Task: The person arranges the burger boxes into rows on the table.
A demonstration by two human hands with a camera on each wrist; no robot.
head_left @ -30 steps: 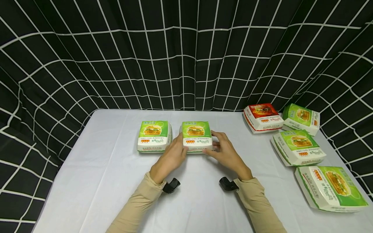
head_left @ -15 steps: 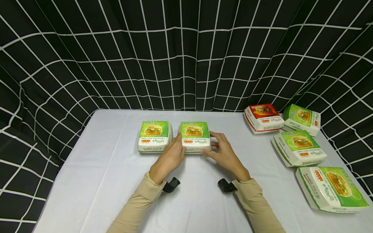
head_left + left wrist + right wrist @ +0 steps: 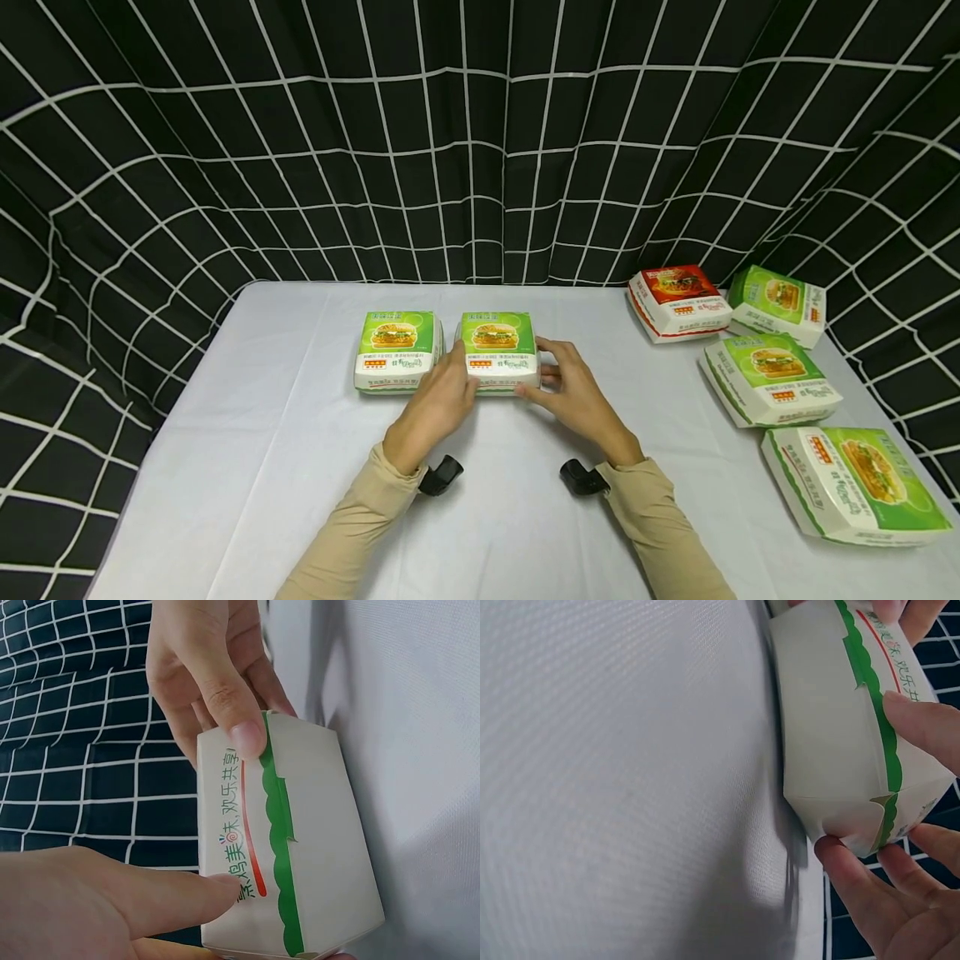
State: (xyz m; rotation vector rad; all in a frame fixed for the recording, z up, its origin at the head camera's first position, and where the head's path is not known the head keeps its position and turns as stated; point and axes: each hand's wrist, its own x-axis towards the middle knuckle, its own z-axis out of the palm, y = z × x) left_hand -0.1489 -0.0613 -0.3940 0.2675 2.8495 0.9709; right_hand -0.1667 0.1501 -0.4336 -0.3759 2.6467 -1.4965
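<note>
Green-and-white burger box (image 3: pixel 498 346) sat mid-table, toward the far side, between my hands. My left hand (image 3: pixel 441 385) gripped its left side: thumb on the near face, fingers down in the narrow gap to a matching box (image 3: pixel 397 354) on the left. My right hand (image 3: pixel 572 390) gripped the other side: thumb on the near face, fingers bent round the right wall, one fingertip at the low corner. Forearms came in from the near edge, angled inward. Couldn't tell if the base was flat on the white tablecloth (image 3: pixel 300 500) or just clear.

Materials: box was folded card, squarish, burger print on top, scalloped green band along the seam, red stroke beside the green lettering, lower wall plain white. Cloth had a fine weave and light creases. Black curtain (image 3: pixel 390 121) with white grid lines hung in folds at far, left and right. Tan sleeves (image 3: pixel 363 512), loose at the cuffs; black curved pieces (image 3: pixel 441 477) at the wrists. Along the right side: one red-topped box (image 3: pixel 679 304), three green-topped boxes (image 3: pixel 772 381).
</note>
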